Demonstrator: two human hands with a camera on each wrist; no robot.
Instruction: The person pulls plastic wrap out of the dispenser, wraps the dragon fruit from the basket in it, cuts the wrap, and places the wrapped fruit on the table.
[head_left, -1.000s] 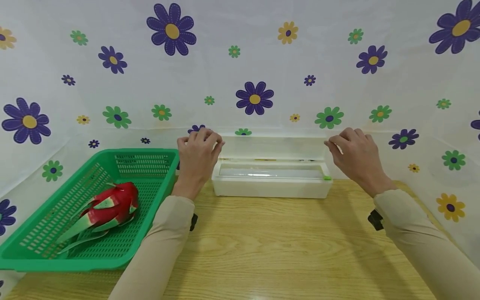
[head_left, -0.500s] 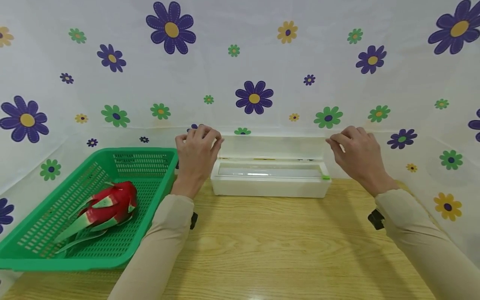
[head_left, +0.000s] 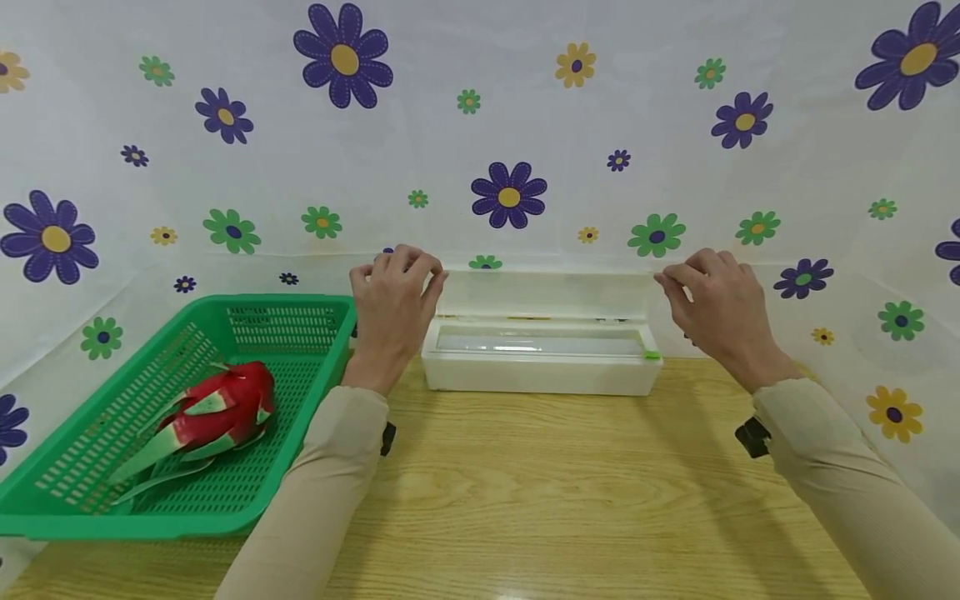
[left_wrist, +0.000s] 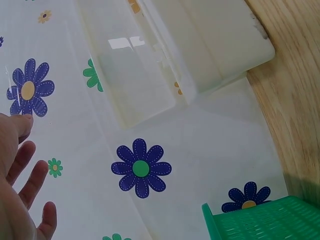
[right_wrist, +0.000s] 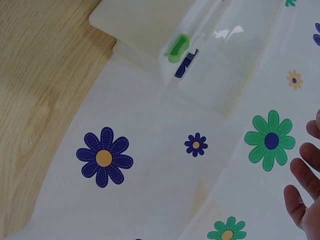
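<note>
A white cling film dispenser (head_left: 540, 379) stands against the back wall, its translucent lid (head_left: 543, 296) tipped up and back. Glossy clear film shows inside the slot, and a green cutter slider (head_left: 651, 355) sits at the right end. Above the box's left end, my left hand (head_left: 393, 312) pinches with thumb and forefinger. Glints of clear cling film (left_wrist: 8, 80) show by those fingertips in the left wrist view. My right hand (head_left: 720, 312) pinches likewise beyond the box's right end, level with the left. The film between the hands is almost invisible.
To the left, a green basket (head_left: 150, 527) holds a red dragon fruit (head_left: 225, 408) with green-tipped scales. A wood-grain table (head_left: 555, 492) lies in front of the box. Flower-patterned white sheeting (head_left: 525, 100) covers the walls behind and beside.
Both hands have risen very slightly, still pinching and about as far apart. The dispenser, its raised lid and the basket stay in place.
</note>
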